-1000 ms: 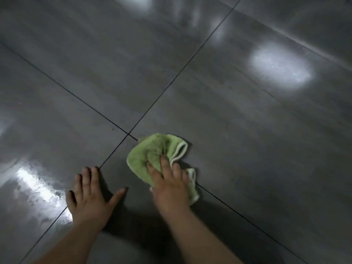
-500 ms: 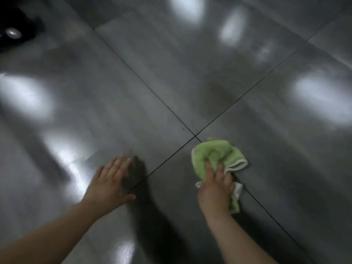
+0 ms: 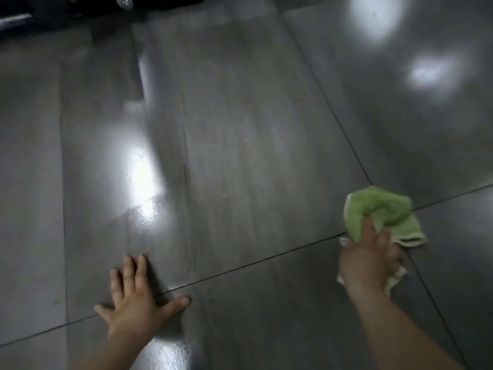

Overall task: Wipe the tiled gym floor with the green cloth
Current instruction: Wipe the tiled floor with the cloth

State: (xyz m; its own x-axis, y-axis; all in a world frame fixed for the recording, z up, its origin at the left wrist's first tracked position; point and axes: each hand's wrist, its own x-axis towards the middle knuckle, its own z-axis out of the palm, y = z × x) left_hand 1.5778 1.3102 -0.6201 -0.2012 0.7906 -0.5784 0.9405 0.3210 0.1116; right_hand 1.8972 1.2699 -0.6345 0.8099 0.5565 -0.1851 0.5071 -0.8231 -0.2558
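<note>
Tiled gym floor (image 3: 240, 129): glossy grey with bright glare patches. If any sheen is damp, my weight could slide on it, and the glare may hide patches I miss.
Dark equipment (image 3: 80, 9): sits at the far edge, well apart from me. It matters only if I reach far forward without looking.
Green cloth (image 3: 381, 209): bunched on the floor where four tiles meet, under my right hand. Crumpled like this, little of it touches the tile, so I judge a stroke would leave streaks. Its pale hem trails loose and could fold under.
Right hand (image 3: 368, 260): fingers dug into the cloth and gathering it, as far as the blur lets me tell. If I press through the fingertips alone, the wad may roll out from under my palm.
Left hand (image 3: 133, 303): flat on the floor, fingers spread, holding nothing and bracing me across a joint. It could skid on this shine.
Tile joint (image 3: 266, 259): a narrow dark line that the bunched cloth may skip, leaving dirt in it.
</note>
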